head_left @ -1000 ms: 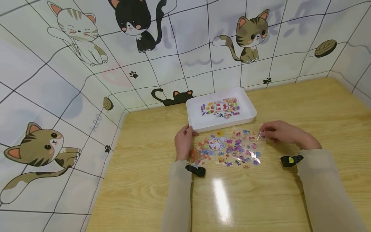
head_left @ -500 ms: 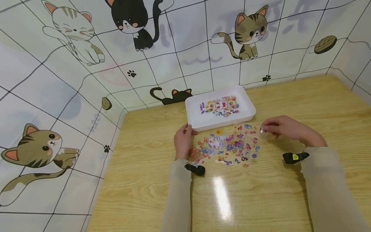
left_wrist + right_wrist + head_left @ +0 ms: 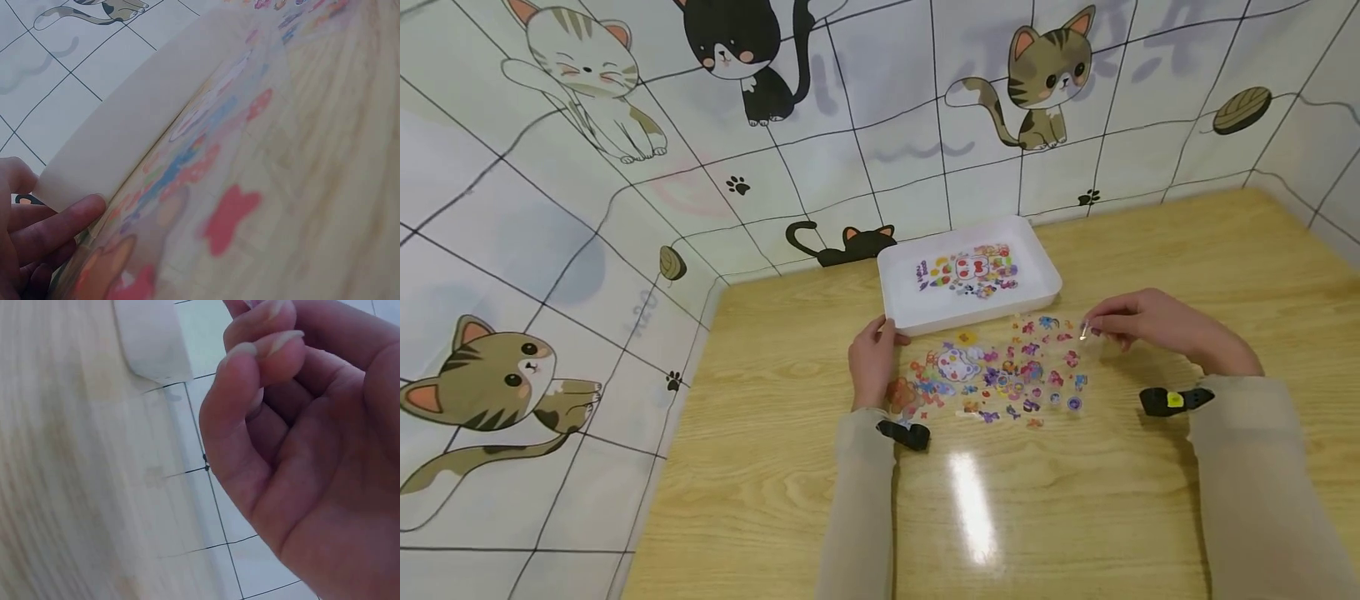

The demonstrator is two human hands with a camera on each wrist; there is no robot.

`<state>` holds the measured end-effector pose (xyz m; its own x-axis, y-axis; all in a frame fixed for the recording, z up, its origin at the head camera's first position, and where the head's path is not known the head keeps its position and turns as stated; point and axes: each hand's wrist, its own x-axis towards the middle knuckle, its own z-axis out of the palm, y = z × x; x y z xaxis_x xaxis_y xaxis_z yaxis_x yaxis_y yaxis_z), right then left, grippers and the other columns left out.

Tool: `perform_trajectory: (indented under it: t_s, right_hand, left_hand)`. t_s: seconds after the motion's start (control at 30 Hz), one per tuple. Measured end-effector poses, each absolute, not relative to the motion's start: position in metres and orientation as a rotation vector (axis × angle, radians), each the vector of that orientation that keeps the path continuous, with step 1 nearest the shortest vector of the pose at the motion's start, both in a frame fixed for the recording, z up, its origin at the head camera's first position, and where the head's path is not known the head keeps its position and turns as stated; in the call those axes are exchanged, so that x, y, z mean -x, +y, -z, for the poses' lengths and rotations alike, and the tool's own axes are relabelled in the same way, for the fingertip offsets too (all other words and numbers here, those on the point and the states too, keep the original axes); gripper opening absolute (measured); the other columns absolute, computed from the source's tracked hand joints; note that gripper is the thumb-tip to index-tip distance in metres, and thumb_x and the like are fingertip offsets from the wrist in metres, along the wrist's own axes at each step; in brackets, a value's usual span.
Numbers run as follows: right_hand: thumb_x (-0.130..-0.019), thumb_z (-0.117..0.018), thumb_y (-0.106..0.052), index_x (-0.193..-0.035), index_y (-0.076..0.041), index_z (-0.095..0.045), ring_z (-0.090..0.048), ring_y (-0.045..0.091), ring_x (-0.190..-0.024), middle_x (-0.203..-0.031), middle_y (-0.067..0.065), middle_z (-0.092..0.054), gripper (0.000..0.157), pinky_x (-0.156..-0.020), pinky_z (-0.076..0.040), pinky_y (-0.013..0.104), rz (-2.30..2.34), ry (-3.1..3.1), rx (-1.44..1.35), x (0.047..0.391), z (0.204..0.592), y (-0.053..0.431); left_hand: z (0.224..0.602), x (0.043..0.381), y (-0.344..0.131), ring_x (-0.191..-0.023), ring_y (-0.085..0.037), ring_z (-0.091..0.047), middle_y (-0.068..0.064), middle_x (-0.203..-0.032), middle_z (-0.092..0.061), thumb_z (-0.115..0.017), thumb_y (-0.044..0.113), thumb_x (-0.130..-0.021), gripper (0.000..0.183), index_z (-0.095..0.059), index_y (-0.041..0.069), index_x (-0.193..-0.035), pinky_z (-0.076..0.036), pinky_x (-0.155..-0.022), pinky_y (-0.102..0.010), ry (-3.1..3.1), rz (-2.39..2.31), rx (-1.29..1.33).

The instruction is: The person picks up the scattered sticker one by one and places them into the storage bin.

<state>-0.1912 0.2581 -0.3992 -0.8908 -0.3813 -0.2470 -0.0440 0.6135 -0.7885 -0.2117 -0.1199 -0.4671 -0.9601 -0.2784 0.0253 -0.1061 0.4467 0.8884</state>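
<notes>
In the head view my left hand (image 3: 871, 363) holds the front left corner of a white tray (image 3: 917, 315). The left wrist view has the thumb against the tray's front wall (image 3: 125, 137) and fingers round its side. With thumb and fingertips, my right hand (image 3: 1165, 327) pinches the far right corner of a clear sticker sheet (image 3: 1070, 360) printed with small colourful figures. That sheet overlaps another clear sticker sheet (image 3: 957, 365) with a large white character, lying before the tray. In the right wrist view the pinched corner is mostly out of frame above the fingers (image 3: 240, 369).
Inside the tray lies another sticker sheet (image 3: 973, 267) with a red and white character. The wooden table (image 3: 775, 483) meets a cat-patterned tiled wall (image 3: 910, 125) behind the tray and another at the left. Glare (image 3: 972, 508) marks the tabletop.
My right hand has moved right and slightly away, drawing the pinched sticker sheet rightward over the other one. The left hand stays at the tray corner. The head view has shifted slightly.
</notes>
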Motion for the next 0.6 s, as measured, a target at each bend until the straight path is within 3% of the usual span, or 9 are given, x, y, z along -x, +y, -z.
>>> perform_trajectory:
  t_s: [0.2,0.6]
  right_hand:
    - [-0.091,-0.046,-0.040,-0.117,-0.002,-0.055,-0.052,0.023,-0.071,-0.086,0.014,-0.056,0.047,-0.066,-0.043,0.034,1.209,2.487,0.339,0.189,0.394,0.258]
    - [-0.091,-0.046,-0.039,-0.114,-0.004,-0.057,-0.048,0.020,-0.070,-0.079,0.014,-0.052,0.043,-0.064,-0.042,0.031,1.227,2.548,0.304,0.186,0.390,0.268]
  left_hand:
    - [0.466,0.213,-0.120,-0.086,-0.005,-0.058,0.005,-0.068,-0.066,-0.045,0.040,-0.090,0.042,-0.056,0.016,-0.122,-0.035,-0.092,-0.032,-2.528,1.532,-0.324]
    - [0.464,0.211,-0.120,-0.091,-0.005,-0.057,0.004,-0.069,-0.067,-0.045,0.040,-0.090,0.042,-0.055,0.015,-0.123,-0.033,-0.094,-0.032,-2.526,1.556,-0.332]
